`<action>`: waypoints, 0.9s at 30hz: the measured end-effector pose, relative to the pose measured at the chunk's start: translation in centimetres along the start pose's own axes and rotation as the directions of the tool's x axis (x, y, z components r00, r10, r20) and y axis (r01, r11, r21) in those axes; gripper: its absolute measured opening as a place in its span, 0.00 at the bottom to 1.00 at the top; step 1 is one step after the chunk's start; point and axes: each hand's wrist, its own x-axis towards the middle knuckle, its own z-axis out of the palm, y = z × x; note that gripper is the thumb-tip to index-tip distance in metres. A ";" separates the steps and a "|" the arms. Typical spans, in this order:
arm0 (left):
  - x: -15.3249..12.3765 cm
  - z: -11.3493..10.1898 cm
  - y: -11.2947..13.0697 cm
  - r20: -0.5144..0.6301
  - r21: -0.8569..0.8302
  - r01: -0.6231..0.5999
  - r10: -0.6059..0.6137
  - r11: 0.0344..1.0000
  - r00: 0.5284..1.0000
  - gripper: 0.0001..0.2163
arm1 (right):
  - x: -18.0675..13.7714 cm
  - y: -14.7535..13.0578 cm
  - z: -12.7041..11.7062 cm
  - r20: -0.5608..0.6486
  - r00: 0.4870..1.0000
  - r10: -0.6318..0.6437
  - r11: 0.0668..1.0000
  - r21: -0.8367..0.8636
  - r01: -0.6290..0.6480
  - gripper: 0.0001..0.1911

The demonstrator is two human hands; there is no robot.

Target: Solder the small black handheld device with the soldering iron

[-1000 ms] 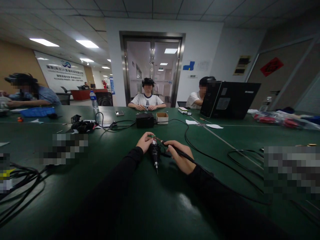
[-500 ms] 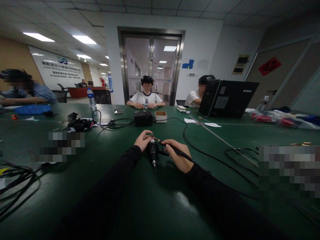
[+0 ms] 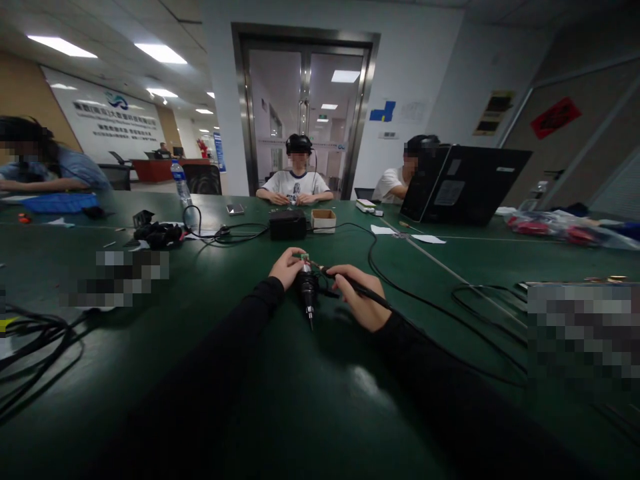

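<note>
My left hand (image 3: 287, 268) is closed, its fingertips pinching a small green circuit board (image 3: 305, 257) at the far end of a black tool with a pointed metal tip (image 3: 309, 288). That tool points toward me over the green table. In my right hand (image 3: 364, 293) is a slim black soldering iron (image 3: 361, 289), gripped like a pen, its cable trailing back along my sleeve. The iron's thin front end reaches left, close to the board; whether it touches is too small to tell. Thin reddish wires seem to show beside the board.
Ahead stand a black box (image 3: 287, 225) and a small open carton (image 3: 323, 221). Black cables (image 3: 425, 308) cross the right side; more lie coiled at left (image 3: 37, 353). A large black case (image 3: 465, 185) stands back right. People sit across and at the far left.
The view has tilted down slightly, so the background sits higher. The green board now shows more clearly at my left fingertips. Both hands keep their grips.
</note>
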 end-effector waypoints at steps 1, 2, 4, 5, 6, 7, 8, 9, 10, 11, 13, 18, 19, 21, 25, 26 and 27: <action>0.0 0.0 0.0 0.005 -0.001 0.005 -0.005 1.000 1.000 0.11 | 0.0 0.0 0.0 0.001 1.000 0.000 1.000 -0.002 0.000 0.13; 0.0 0.0 0.0 0.014 -0.005 0.011 -0.011 1.000 1.000 0.11 | 0.0 0.0 0.0 0.002 1.000 0.000 1.000 -0.002 0.000 0.13; -0.1 0.0 0.1 0.020 0.003 0.019 -0.019 1.000 1.000 0.10 | 0.0 -0.1 0.0 -0.007 1.000 0.001 1.000 0.003 -0.001 0.13; -0.1 0.0 0.1 0.016 0.026 0.024 -0.025 0.999 1.000 0.10 | 0.0 -0.2 0.0 -0.018 1.000 0.004 1.000 0.008 -0.004 0.13; -0.2 0.0 0.0 0.008 0.063 0.030 -0.031 0.998 0.999 0.09 | 0.0 -0.2 -0.1 -0.033 0.999 0.008 1.000 0.014 -0.008 0.13; -0.2 0.0 0.0 -0.005 0.113 0.039 -0.038 0.993 0.999 0.09 | 0.1 -0.2 -0.1 -0.048 0.999 0.014 1.000 0.019 -0.013 0.13; -0.3 0.0 0.1 -0.022 0.171 0.049 -0.046 0.984 0.999 0.08 | 0.1 -0.2 -0.2 -0.062 0.998 0.021 1.000 0.023 -0.020 0.13; -0.2 -0.1 0.1 -0.043 0.234 0.058 -0.050 0.970 0.998 0.07 | 0.1 -0.1 -0.2 -0.074 0.997 0.027 0.999 0.026 -0.025 0.13; -0.1 -0.1 0.2 -0.066 0.297 0.072 -0.055 0.952 0.996 0.06 | 0.2 0.0 -0.3 -0.082 0.996 0.031 0.999 0.028 -0.028 0.13; 0.0 -0.2 0.4 -0.090 0.354 0.099 -0.072 0.930 0.993 0.05 | 0.2 0.2 -0.3 -0.090 0.995 0.032 0.999 0.028 -0.030 0.13; 0.4 -0.3 1.1 -0.133 0.428 0.177 -0.132 0.886 0.982 0.07 | 0.3 0.5 -0.4 -0.100 0.994 0.036 0.999 0.027 -0.033 0.14; 0.2 -1.1 3.1 -0.089 0.358 0.407 -0.403 0.841 0.911 0.19 | 0.4 1.0 -0.5 -0.109 0.993 0.038 0.999 0.010 -0.037 0.14; -0.2 -1.2 3.5 -0.036 0.352 0.439 -0.457 0.827 0.889 0.22 | 0.5 1.0 -0.5 -0.108 0.993 0.039 0.999 0.009 -0.038 0.14; -1.1 -1.2 3.9 0.092 0.381 0.429 -0.496 0.819 0.864 0.32 | 0.6 1.0 -0.5 -0.116 0.992 0.054 0.998 0.024 -0.052 0.15; -2.8 0.1 4.7 0.153 0.527 0.232 -0.360 0.817 0.920 0.41 | 0.7 1.0 -0.5 -0.148 0.985 0.089 0.993 0.094 -0.076 0.14; -3.1 0.6 4.9 0.128 0.574 0.204 -0.333 0.793 0.934 0.40 | 0.7 1.0 -0.5 -0.146 0.985 0.095 0.991 0.103 -0.080 0.15; -3.4 1.0 5.2 0.104 0.616 0.192 -0.321 0.764 0.941 0.38 | 0.7 1.0 -0.5 -0.142 0.985 0.101 0.990 0.107 -0.087 0.15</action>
